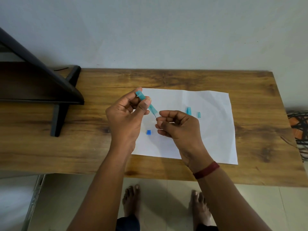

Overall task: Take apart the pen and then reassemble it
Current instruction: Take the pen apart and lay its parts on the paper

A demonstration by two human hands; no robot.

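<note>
My left hand (127, 117) holds the translucent blue pen barrel (152, 109) tilted above a white paper sheet (215, 130). A thin dark refill (155, 116) sticks out of the barrel's lower end, and my right hand (178, 125) pinches its tip with thumb and forefinger. On the paper lie a light blue cap (188, 111), a smaller light blue piece (198, 114) to its right, and a small darker blue plug (148, 132) below my hands.
The paper lies on a wooden table (83, 147) against a pale wall. A black angled stand (50, 90) occupies the table's left part. A woven basket (300, 129) sits off the right edge. My bare feet are on the floor below.
</note>
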